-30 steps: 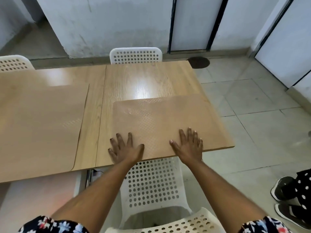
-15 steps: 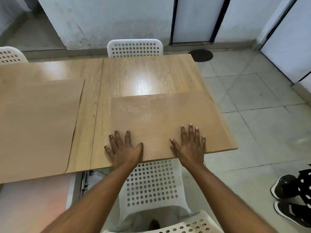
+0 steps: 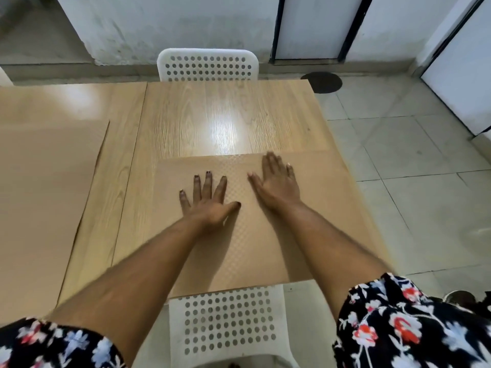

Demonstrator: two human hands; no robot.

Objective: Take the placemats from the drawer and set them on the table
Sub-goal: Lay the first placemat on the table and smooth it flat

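A tan placemat (image 3: 326, 208) with a dotted texture lies flat on the near right part of the wooden table (image 3: 225, 115). My left hand (image 3: 208, 199) rests palm down on its middle, fingers spread. My right hand (image 3: 277, 181) lies flat beside it, a little farther in, fingers together and slightly blurred. Neither hand holds anything. A second tan placemat (image 3: 45, 203) lies flat on the table's left part, apart from both hands.
A white perforated chair (image 3: 228, 322) stands under the near table edge between my arms. Another white chair (image 3: 207, 65) is at the far side. Tiled floor (image 3: 398, 168) stretches to the right, with a dark round floor cover (image 3: 322, 82) near the wall.
Both hands slid from the placemat's near edge forward to its middle and closer together. The view shifted forward over the table.
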